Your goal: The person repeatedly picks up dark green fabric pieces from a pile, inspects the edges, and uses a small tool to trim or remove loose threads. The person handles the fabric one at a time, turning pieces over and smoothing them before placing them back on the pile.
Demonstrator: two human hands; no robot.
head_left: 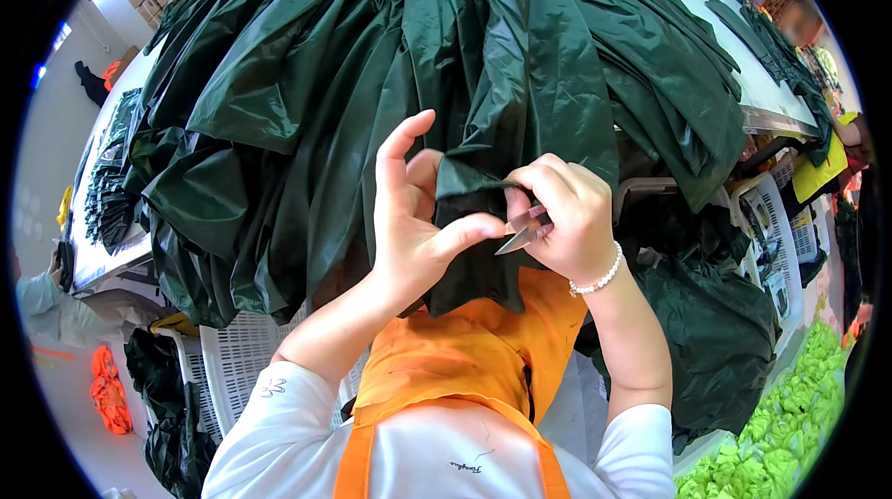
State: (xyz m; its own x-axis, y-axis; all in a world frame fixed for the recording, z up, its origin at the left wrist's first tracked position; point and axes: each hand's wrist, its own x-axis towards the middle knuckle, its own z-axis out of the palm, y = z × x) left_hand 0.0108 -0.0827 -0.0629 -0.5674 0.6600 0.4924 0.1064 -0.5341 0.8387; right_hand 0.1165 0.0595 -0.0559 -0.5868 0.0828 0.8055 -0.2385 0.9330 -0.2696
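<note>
Dark green coated fabric [362,62] hangs in long folds in front of me. A lifted edge of it lies between my hands. On the left side of that edge, the bent fingers of my left hand [406,220] rest against the cloth and seem to grip it, partly hidden. Its index finger points up and its thumb stretches toward the right. My right hand [571,216] is closed around small metal thread snips [520,238], whose blades point left, just below the lifted edge and near my left thumb tip. The fingers of my right hand also touch the cloth.
White plastic baskets [246,355] stand below the fabric on the left. More dark green cloth [701,332] fills a basket at the right. A bright green heap [776,434] lies lower right. White tables [743,62] carry the fabric. An orange cloth [111,390] lies far left.
</note>
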